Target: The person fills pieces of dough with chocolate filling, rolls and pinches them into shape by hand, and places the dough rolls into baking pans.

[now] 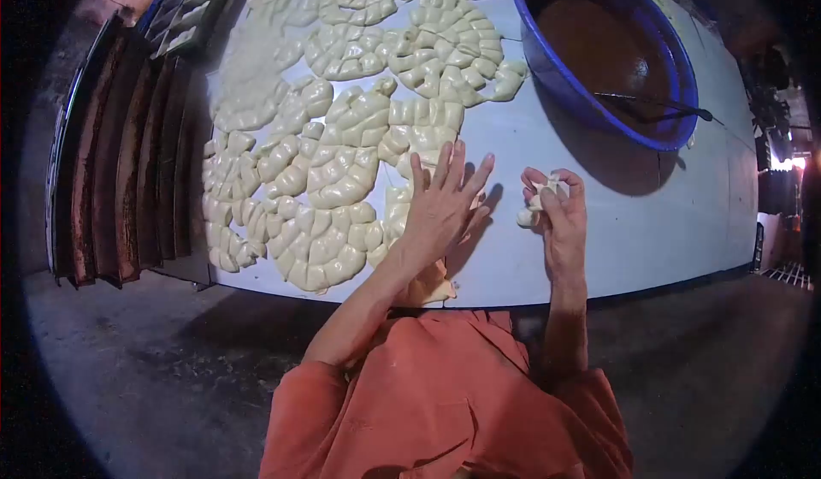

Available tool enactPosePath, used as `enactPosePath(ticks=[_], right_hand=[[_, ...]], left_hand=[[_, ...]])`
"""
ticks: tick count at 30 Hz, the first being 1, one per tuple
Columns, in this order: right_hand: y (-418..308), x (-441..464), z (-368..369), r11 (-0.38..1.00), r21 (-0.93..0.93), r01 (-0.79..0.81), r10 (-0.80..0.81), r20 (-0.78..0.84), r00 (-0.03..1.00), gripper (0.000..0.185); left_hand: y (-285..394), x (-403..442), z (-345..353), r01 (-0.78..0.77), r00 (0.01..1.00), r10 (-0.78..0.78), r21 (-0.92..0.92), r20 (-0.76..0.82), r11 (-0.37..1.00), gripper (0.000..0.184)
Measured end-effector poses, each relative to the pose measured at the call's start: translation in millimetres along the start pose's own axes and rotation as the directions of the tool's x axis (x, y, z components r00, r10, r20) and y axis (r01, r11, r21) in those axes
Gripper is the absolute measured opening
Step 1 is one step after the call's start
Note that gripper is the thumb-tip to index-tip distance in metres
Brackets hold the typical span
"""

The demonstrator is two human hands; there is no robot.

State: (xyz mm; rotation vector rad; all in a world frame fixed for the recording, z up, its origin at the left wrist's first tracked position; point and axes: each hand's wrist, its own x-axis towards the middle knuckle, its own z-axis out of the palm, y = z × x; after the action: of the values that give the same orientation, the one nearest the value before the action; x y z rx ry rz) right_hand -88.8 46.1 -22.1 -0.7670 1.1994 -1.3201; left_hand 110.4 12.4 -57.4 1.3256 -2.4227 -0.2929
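A person in a rust-red shirt (410, 385) stands bare-handed at a white bench (676, 231), its left half covered with pale, glossy dough-like clusters (323, 244), many of them joined in rounded, wheel-like shapes. The left hand (440, 209) is held palm down, its grip spread and fingers fanned apart beside the nearest clusters; whether the palm touches anything beneath cannot be told. The right hand (564, 218), apart from the clusters, has its grip pinching a small pale lump (528, 217) between thumb and fingers, part of it jutting out to the left (the fingers hide the rest). Beyond the right hand sits a blue basin (590, 107) of brown liquid (599, 47), a dark-handled tool (671, 104) lying across its near rim. At left, rust-brown panels (126, 171) stand in a row beside the bench, with a dark rack (192, 8) bearing pale pieces behind them.
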Motion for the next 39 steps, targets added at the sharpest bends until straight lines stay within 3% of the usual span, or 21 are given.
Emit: enactPosePath(ticks=[4, 5, 6, 9, 12, 13, 15, 16, 17, 19, 20, 23, 24, 25, 27, 31, 32, 34, 35, 37, 39], right_hand=[[-8, -6, 18, 0.998, 0.049, -0.036, 0.034, 0.047, 0.998, 0.049], [-12, -7, 28, 1.0, 0.019, -0.02, 0.018, 0.087, 0.996, 0.057], [-1, -2, 30, 0.999, 0.039, -0.008, 0.001, 0.163, 0.987, 0.061], [10, 5, 19, 0.954, -0.261, 0.148, -0.118, 0.124, 0.985, 0.049], [19, 12, -2, 0.858, -0.462, 0.224, -0.147, 0.196, 0.97, 0.039], [18, 11, -4, 0.858, -0.462, 0.225, -0.151, 0.191, 0.97, 0.039], [15, 8, -6, 0.964, -0.267, -0.003, 0.01, 0.026, 1.0, 0.03], [17, 11, -10, 0.962, -0.271, 0.042, -0.044, -0.002, 0.999, 0.027], [16, 12, -11, 0.961, -0.271, 0.047, -0.052, -0.01, 0.999, 0.027], [10, 13, -6, 0.99, -0.142, -0.01, 0.001, -0.066, 0.998, 0.027], [8, 12, 2, 0.981, -0.037, 0.191, -0.192, -0.015, 0.981, 0.027], [2, 12, 9, 0.978, 0.106, 0.181, -0.184, 0.012, 0.983, 0.026], [-12, 7, 11, 0.958, 0.287, -0.001, -0.018, 0.062, 0.998, 0.022], [-19, 4, 12, 0.959, 0.284, 0.019, -0.035, 0.052, 0.998, 0.022], [-32, 4, 13, 0.833, 0.552, -0.033, -0.058, 0.147, 0.987, 0.018], [-50, 28, -2, 0.839, 0.543, -0.029, -0.105, 0.215, 0.971, 0.016], [-58, 39, -9, 0.867, 0.495, -0.054, -0.093, 0.267, 0.959, 0.017], [-81, 71, -17, 0.915, 0.357, 0.189, -0.24, 0.103, 0.965, 0.016], [-98, 93, -29, 0.967, 0.115, 0.226, -0.231, 0.035, 0.972, 0.013], [-132, 130, -50, 0.948, -0.241, 0.208, -0.196, 0.073, 0.978, 0.012], [-146, 167, -66, 0.732, -0.673, 0.107, -0.054, 0.1, 0.994, 0.017]], left_hand=[[11, 13, -24, 0.031, 0.996, -0.059, -0.34, -0.071, 0.94, 0.063], [14, 18, -24, 0.301, 0.954, -0.201, -0.753, 0.225, 0.585, 0.052], [18, 23, -24, 0.543, 0.833, -0.146, -0.839, 0.533, 0.037, 0.043], [28, 25, -12, 0.416, 0.822, -0.335, -0.887, 0.46, -0.2, 0.023], [21, 26, -8, 0.433, 0.818, -0.321, -0.878, 0.477, -0.201, 0.031], [22, 26, -5, 0.434, 0.82, -0.315, -0.878, 0.477, -0.2, 0.031], [25, 28, -5, 0.378, 0.85, -0.315, -0.906, 0.421, -0.192, 0.044], [27, 31, -14, 0.459, 0.843, -0.302, -0.888, 0.446, -0.031, 0.053], [32, 35, -11, 0.458, 0.846, -0.292, -0.889, 0.445, -0.027, 0.053], [49, 41, -5, 0.192, 0.896, -0.431, -0.97, 0.111, 0.149, 0.056], [51, 44, -3, 0.187, 0.9, -0.421, -0.971, 0.109, 0.148, 0.056], [57, 60, 0, -0.145, 0.928, -0.203, -0.805, -0.312, 0.575, 0.06], [71, 65, -4, -0.21, 0.927, -0.216, -0.901, -0.307, 0.38, 0.06], [73, 71, 7, -0.332, 0.902, -0.122, -0.845, -0.415, 0.42, 0.072], [81, 77, 16, -0.395, 0.867, -0.204, -0.877, -0.455, 0.275, 0.084], [94, 91, 27, -0.325, 0.905, -0.223, -0.927, -0.362, 0.187, 0.1], [95, 84, 29, -0.11, 0.963, -0.252, -0.992, -0.089, -0.067, 0.105], [94, 85, 34, 0.037, 0.971, -0.231, -0.996, 0.053, -0.077, 0.084], [89, 82, 36, 0.122, 0.966, -0.214, -0.984, 0.147, -0.127, 0.075], [72, 79, 20, 0.25, 0.952, -0.174, -0.967, 0.254, -0.042, 0.064], [56, 76, 13, 0.37, 0.921, -0.149, -0.928, 0.36, 0.043, 0.053]])
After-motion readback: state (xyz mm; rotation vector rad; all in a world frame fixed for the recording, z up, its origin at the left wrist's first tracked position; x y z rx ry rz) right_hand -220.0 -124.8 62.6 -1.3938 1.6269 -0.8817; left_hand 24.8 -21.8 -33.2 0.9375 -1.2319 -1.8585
